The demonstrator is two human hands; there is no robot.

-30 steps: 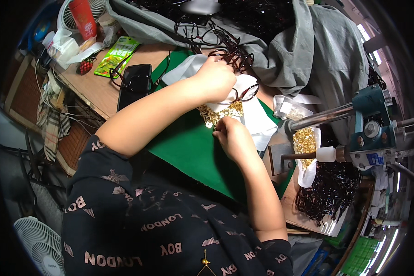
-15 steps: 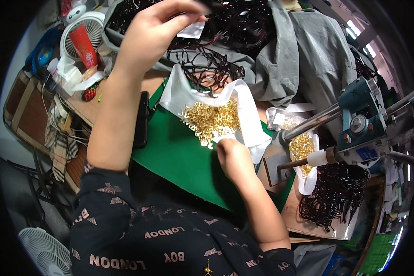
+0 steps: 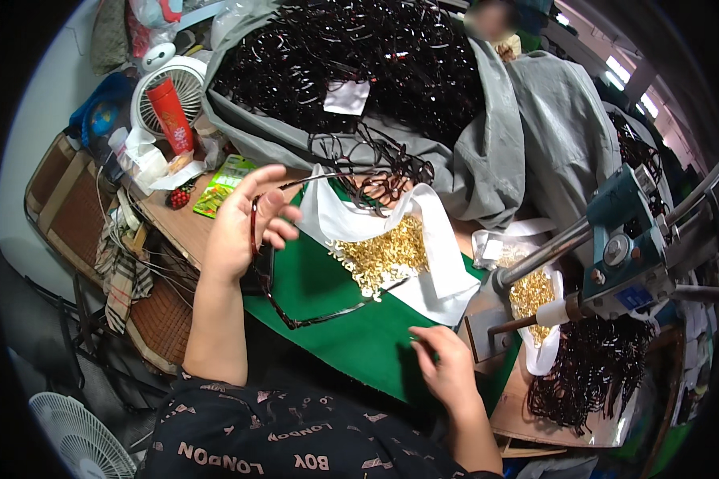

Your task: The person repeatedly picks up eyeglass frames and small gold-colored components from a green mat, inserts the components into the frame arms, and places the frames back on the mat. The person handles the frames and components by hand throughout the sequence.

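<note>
Left hand: closed lightly on a dark spectacle frame, its front caught between thumb and fingers, other fingertips fanned loose; temples open, 1 pointing away past the fingertips, the other reaching across toward the right hand's side

Right hand: low over the green mat, fingers curled, thumb and forefinger tips close; tiny bright speck there, cannot tell if anything is pinched

Frame lies between the 2 hands, nearer the left; its lower temple tip overlaps the near edge of the gold-coloured parts, contact unclear

Handling, as I judge it: grip near the bridge rather than by a temple, so the hinges take no twist; tilt the long lower temple clear of the loose parts, which would scatter if swept; anything small at the right fingertips wants a light, steady pinch

Just beyond the right fingertips: white sheet under the parts; farther ahead of both hands, a tangle of dark frames

Right of the right hand: teal machine with its rod, tray of gold pieces, heap of dark strips; worth holding the elbow in there
</note>
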